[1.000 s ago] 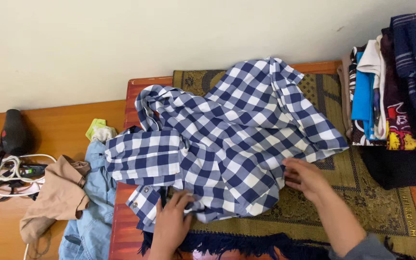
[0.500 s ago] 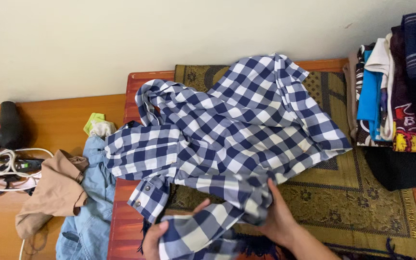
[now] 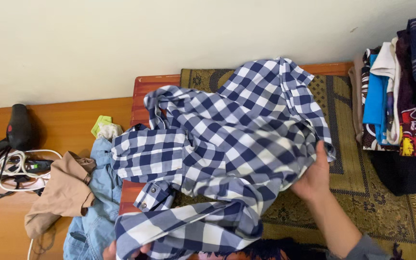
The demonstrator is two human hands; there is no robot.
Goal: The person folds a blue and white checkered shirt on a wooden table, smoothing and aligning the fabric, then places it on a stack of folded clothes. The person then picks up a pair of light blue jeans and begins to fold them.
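1. Fingers of the right hand are curling around the right-side edge of the blue-and-white checked cotton shirt, thumb on top, pinching the cloth there.
2. Only the fingertips of the left hand are showing at the bottom edge, under a lifted fold of the same shirt; they are gripping that lower hem, though how tightly I cannot tell.
3. Crumpled and half spread, the shirt is lying across the olive-green patterned woven mat, which is covering the reddish wooden surface. One sleeve with snap buttons is hanging toward the left edge. Judging by the creases, the shirt is not yet flat and no neat fold is showing, so most of the folding is remaining.
4. Left of the shirt, a pale blue denim garment and a tan cloth garment are slumping off the surface's edge, with a small yellow-green rag just behind them.
5. Farther left, a black hair dryer and a tangle of white and black cords are lying on the orange wooden floor.
6. At the right, a stack of folded colourful clothes is standing on the mat near the shirt, limiting spreading room on that side.
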